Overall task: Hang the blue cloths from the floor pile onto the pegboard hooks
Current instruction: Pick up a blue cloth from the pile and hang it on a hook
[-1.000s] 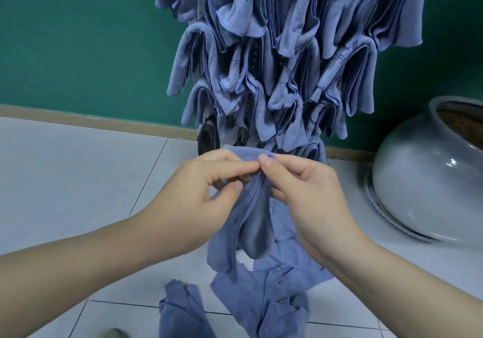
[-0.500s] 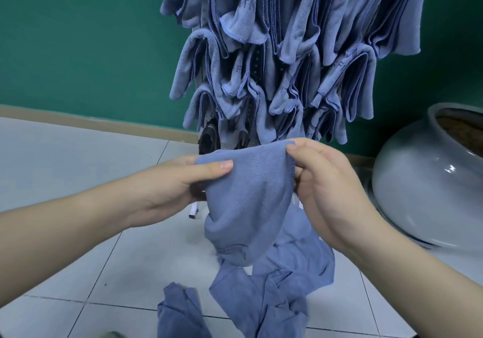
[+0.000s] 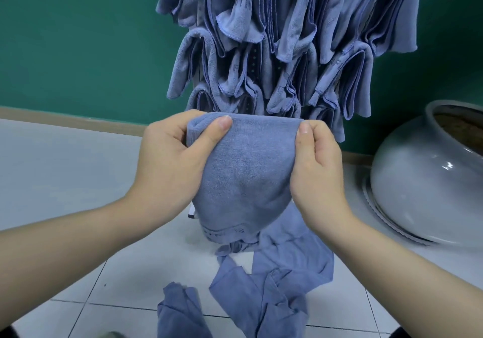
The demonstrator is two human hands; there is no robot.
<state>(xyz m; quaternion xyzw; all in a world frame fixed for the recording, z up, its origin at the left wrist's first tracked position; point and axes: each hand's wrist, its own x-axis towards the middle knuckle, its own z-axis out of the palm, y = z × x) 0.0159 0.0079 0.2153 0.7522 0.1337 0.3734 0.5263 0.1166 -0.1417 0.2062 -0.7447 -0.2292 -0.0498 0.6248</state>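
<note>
I hold one blue cloth (image 3: 243, 170) folded over, stretched between both hands just below the hanging rows. My left hand (image 3: 170, 162) pinches its left top corner with thumb on the front. My right hand (image 3: 317, 170) pinches the right top corner. Behind and above, many blue cloths (image 3: 274, 50) hang in crowded rows on the pegboard (image 3: 252, 58), which shows only as a dotted strip between them; the hooks are hidden. The floor pile of blue cloths (image 3: 264, 293) lies on the tiles under my hands.
A large grey ceramic pot (image 3: 423, 188) stands on the floor at the right, close to my right forearm. A green wall (image 3: 78, 37) with a tan skirting runs behind. Pale floor tiles (image 3: 65, 175) stretch to the left.
My hands have drawn apart from a bunched pinch, spreading the cloth flat between them, and lifted it slightly toward the hanging rows. The view has closed in on the pegboard.
</note>
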